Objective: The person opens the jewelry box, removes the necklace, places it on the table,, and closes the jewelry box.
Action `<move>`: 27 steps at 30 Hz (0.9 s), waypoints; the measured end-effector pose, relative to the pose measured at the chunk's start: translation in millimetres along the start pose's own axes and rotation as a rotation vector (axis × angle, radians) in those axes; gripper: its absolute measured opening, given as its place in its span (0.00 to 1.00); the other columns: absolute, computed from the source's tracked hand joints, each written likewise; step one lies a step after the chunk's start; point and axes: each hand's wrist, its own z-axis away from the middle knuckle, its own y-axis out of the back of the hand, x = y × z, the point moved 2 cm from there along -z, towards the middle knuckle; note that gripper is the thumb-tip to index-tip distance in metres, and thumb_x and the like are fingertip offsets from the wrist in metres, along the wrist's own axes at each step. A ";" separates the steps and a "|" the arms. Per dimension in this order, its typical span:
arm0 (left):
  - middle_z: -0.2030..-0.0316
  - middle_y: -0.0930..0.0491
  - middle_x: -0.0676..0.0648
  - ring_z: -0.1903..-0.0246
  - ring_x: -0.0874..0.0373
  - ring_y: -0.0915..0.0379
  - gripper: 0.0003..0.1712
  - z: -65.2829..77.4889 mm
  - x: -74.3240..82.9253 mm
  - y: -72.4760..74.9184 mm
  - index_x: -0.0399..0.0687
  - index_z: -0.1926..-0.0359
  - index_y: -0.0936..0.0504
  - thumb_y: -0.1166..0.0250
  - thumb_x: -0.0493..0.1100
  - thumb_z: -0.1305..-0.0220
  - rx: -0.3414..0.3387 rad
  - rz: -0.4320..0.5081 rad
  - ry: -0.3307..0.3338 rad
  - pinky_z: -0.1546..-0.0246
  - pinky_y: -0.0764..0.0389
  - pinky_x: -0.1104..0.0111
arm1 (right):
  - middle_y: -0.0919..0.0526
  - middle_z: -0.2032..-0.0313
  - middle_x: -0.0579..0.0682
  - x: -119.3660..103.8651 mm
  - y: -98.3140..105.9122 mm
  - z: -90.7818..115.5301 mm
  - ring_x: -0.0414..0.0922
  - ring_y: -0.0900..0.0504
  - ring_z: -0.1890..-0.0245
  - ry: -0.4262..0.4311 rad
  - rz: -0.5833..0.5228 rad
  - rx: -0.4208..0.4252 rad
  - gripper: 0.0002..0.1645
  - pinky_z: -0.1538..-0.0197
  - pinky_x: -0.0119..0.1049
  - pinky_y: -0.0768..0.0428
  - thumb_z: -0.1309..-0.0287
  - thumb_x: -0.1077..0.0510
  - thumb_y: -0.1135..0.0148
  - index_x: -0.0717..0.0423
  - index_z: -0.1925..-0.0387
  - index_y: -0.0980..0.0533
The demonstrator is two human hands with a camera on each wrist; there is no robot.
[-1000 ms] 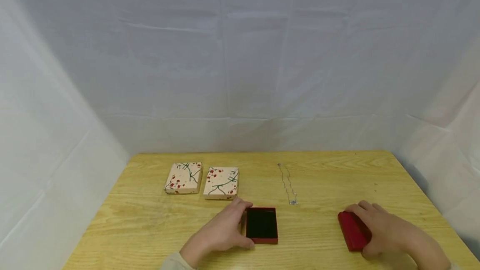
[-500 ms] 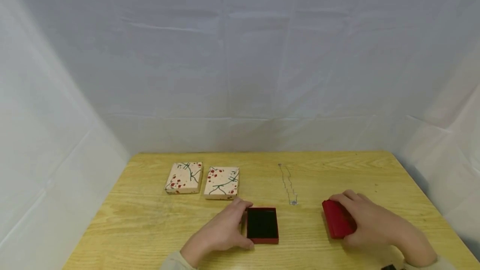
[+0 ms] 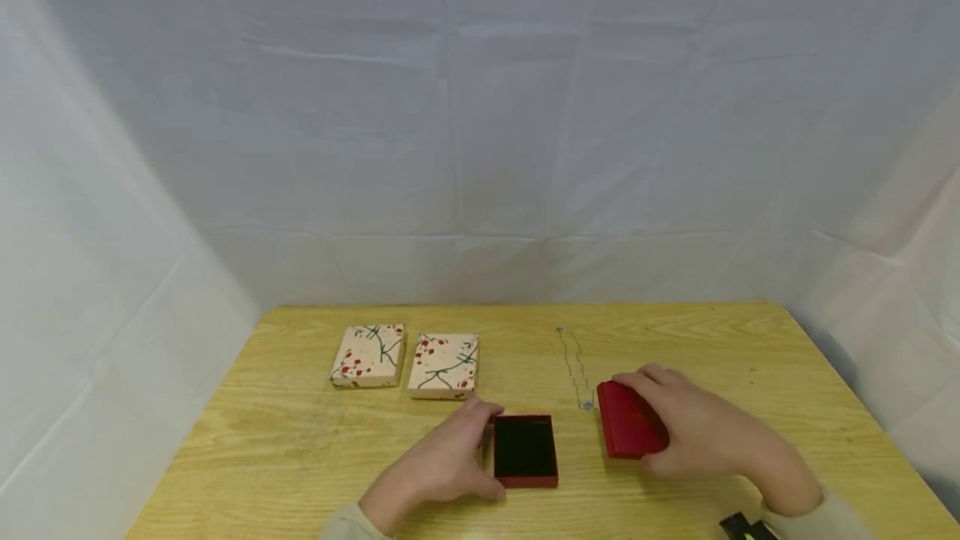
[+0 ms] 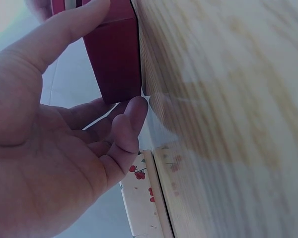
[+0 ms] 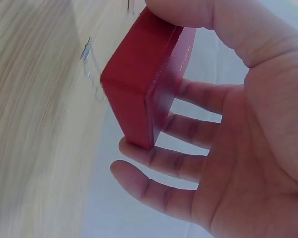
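A red box base with a black inside sits on the table, its open side up. My left hand grips its left side, thumb at the near edge and fingers at the far one. In the left wrist view the thumb lies on the red wall. To the right, my right hand holds the red box lid, tilted and raised off the table. The right wrist view shows thumb and fingers at opposite sides of the lid. Just beyond the lid lies a thin silver necklace.
Two cream boxes with red blossoms, one at the left and its neighbour, stand behind my left hand. White cloth hangs behind the wooden table. A black strap piece shows by the right sleeve.
My right hand has carried the red lid leftward and slightly away from me, toward the box base. The left hand and the base have stayed in place.
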 end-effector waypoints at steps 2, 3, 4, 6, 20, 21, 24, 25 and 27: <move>0.41 0.26 0.49 0.42 0.54 0.26 0.59 0.2 -0.4 0.0 0.39 0.26 0.31 0.12 0.53 0.55 0.000 0.002 -0.001 0.37 0.22 0.55 | 0.27 0.38 0.47 -5.2 -1.3 -4.5 0.46 0.27 0.48 0.009 0.000 -0.001 0.55 0.60 0.35 0.18 0.53 0.53 0.18 0.51 0.24 0.33; 0.41 0.26 0.49 0.42 0.54 0.26 0.58 0.3 -0.5 0.0 0.39 0.26 0.31 0.12 0.53 0.55 0.000 0.005 -0.001 0.37 0.21 0.56 | 0.27 0.37 0.47 -7.7 -2.0 -6.8 0.46 0.27 0.47 0.012 0.003 -0.001 0.55 0.59 0.36 0.18 0.53 0.53 0.18 0.51 0.24 0.33; 0.41 0.26 0.50 0.42 0.54 0.26 0.58 0.4 -0.7 0.1 0.39 0.27 0.31 0.12 0.53 0.54 -0.001 0.008 -0.001 0.37 0.21 0.56 | 0.27 0.37 0.47 -10.3 -2.9 -9.0 0.46 0.27 0.47 0.018 0.010 0.002 0.55 0.59 0.36 0.18 0.53 0.53 0.18 0.51 0.24 0.33; 0.42 0.26 0.50 0.42 0.55 0.26 0.58 0.7 -0.7 0.1 0.39 0.27 0.30 0.12 0.54 0.54 -0.001 0.013 -0.002 0.38 0.21 0.56 | 0.27 0.37 0.46 -15.6 -4.9 -13.0 0.46 0.27 0.46 0.028 0.015 0.004 0.54 0.58 0.36 0.17 0.53 0.52 0.18 0.51 0.24 0.33; 0.41 0.25 0.48 0.42 0.54 0.25 0.57 0.2 1.2 -0.5 0.39 0.28 0.29 0.12 0.54 0.56 0.028 -0.008 -0.015 0.36 0.22 0.55 | 0.25 0.38 0.44 -42.0 -33.2 -41.1 0.43 0.26 0.45 0.098 0.027 -0.029 0.52 0.52 0.37 0.17 0.53 0.49 0.19 0.52 0.26 0.31; 0.41 0.25 0.48 0.42 0.54 0.25 0.57 0.2 1.2 -0.7 0.39 0.28 0.29 0.12 0.54 0.56 0.030 -0.007 -0.015 0.37 0.21 0.55 | 0.25 0.38 0.44 -43.8 -35.4 -42.9 0.43 0.26 0.46 0.101 0.027 -0.030 0.52 0.52 0.37 0.17 0.53 0.48 0.19 0.52 0.26 0.30; 0.42 0.25 0.49 0.43 0.54 0.25 0.57 0.0 1.4 -1.1 0.40 0.29 0.29 0.11 0.54 0.56 0.035 -0.007 -0.016 0.37 0.21 0.55 | 0.24 0.39 0.43 -48.1 -41.2 -48.0 0.42 0.26 0.46 0.103 0.030 -0.034 0.52 0.52 0.37 0.17 0.52 0.47 0.19 0.52 0.27 0.30; 0.42 0.25 0.49 0.43 0.54 0.25 0.57 -0.1 1.4 -1.1 0.40 0.29 0.29 0.11 0.54 0.56 0.035 -0.006 -0.016 0.38 0.21 0.55 | 0.24 0.39 0.43 -49.4 -42.9 -49.5 0.42 0.26 0.46 0.101 0.032 -0.035 0.52 0.52 0.37 0.17 0.52 0.46 0.19 0.52 0.27 0.30; 0.42 0.25 0.50 0.43 0.55 0.25 0.57 -0.2 1.5 -1.1 0.40 0.29 0.28 0.11 0.54 0.56 0.035 -0.003 -0.017 0.38 0.21 0.56 | 0.24 0.38 0.43 -51.6 -46.0 -52.8 0.42 0.26 0.46 0.097 0.034 -0.040 0.52 0.52 0.38 0.17 0.52 0.44 0.19 0.52 0.26 0.30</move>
